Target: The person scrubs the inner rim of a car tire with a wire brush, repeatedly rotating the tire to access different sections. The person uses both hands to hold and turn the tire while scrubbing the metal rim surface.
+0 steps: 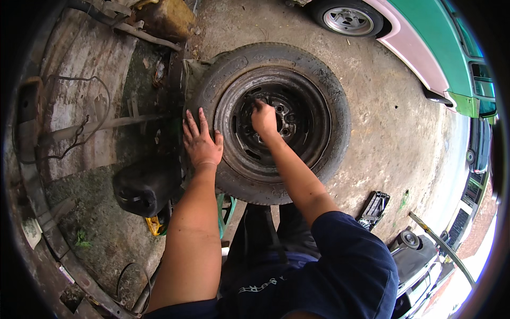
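Observation:
A car wheel lies flat in front of me, its black tire [329, 154] around a dirty dark steel rim [239, 154]. My left hand [203, 143] rests on the tire's left sidewall with the fingers spread and nothing in them. Over the middle of the rim, my right hand [264, 119] is closed, its fingers curled beside the hub hole and the bolt holes [285, 131]. Whatever it may hold is hidden under the fingers.
A black plastic tank [146, 191] sits left of the wheel, near rusty metal framing [69, 125]. A yellowish container [167, 20] stands at the far left. A green and pink vehicle [419, 48] is at the far right. An open black tool case [374, 207] lies on the concrete [393, 143].

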The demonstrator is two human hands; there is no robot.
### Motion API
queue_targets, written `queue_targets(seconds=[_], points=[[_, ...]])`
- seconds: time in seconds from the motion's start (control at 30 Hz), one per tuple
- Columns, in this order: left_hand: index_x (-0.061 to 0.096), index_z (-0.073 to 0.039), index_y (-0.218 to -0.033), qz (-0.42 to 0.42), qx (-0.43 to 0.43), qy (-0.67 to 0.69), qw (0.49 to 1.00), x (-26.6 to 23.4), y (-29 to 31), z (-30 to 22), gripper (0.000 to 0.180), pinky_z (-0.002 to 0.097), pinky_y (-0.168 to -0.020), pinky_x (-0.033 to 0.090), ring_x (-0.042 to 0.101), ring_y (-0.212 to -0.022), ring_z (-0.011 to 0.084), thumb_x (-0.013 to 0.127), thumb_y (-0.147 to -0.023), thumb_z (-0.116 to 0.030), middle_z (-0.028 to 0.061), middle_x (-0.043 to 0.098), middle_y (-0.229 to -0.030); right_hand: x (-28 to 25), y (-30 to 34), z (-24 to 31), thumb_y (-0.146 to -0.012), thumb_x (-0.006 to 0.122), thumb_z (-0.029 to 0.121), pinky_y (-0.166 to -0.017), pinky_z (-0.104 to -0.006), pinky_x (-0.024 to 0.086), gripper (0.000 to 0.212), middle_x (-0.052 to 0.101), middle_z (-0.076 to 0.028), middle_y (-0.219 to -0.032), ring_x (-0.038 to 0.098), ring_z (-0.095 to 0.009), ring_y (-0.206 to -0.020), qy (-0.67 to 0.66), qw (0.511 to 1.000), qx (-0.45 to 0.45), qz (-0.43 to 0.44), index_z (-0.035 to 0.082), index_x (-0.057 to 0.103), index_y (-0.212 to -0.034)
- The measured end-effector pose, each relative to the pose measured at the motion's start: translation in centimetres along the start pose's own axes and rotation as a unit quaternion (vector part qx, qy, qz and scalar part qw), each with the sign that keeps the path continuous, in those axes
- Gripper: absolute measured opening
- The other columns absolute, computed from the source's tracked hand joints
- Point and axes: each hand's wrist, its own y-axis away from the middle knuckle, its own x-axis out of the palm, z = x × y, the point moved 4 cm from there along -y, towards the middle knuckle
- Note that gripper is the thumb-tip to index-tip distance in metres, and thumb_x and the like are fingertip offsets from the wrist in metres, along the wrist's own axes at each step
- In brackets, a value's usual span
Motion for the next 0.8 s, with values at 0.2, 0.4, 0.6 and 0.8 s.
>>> queue_targets(seconds=[0.2,0.4,0.6,0.8], points=[[0.015,-0.024,-0.158,-0.005,-0.001,0.002,1.0,-0.3,0.1,-0.2,0.081,0.0508,-0.114,0.031,0.024,-0.146,0.0375,0.057,-0.089,-0.031,0.0124,0.012,-0.164,0.5,1.4,-0.1,-0.091,0.059,0.011,-0.089,-0.0433,0.052,0.027,0.066,-0.028,-0.104,0.064,-0.042,-0.1,0.016,0.999,-0.016,0.03,-0.002,0.068,-0.112],[0.015,-0.025,-0.158,-0.003,-0.006,-0.007,1.0,-0.2,0.0,-0.3,0.08,0.0506,-0.114,0.031,0.024,-0.146,0.0365,0.056,-0.09,-0.032,0.0115,0.012,-0.164,-2.3,-1.5,-1.4,-0.09,0.059,0.007,-0.09,-0.0399,0.052,0.029,0.067,-0.029,-0.105,0.066,-0.04,-0.103,-0.059,0.994,0.016,-0.085,-0.007,0.067,-0.114],[0.015,-0.025,-0.158,-0.014,-0.001,-0.003,1.0,0.0,0.0,-0.1,0.079,0.0504,-0.114,0.031,0.023,-0.146,0.0363,0.055,-0.091,-0.033,0.0115,0.012,-0.164,1.0,1.2,0.6,-0.091,0.058,0.008,-0.09,-0.0433,0.052,0.029,0.066,-0.028,-0.104,0.065,-0.042,-0.1,-0.052,0.997,-0.026,-0.054,-0.007,0.065,-0.115],[0.014,-0.025,-0.158,-0.002,-0.007,-0.009,1.0,-0.1,0.1,-0.2,0.079,0.0509,-0.114,0.031,0.023,-0.146,0.0367,0.055,-0.091,-0.033,0.012,0.012,-0.164,-1.7,-0.2,-0.3,-0.091,0.059,0.008,-0.09,-0.042,0.052,0.028,0.065,-0.028,-0.109,0.065,-0.041,-0.104,-0.044,0.998,-0.013,-0.033,-0.006,0.067,-0.114]])
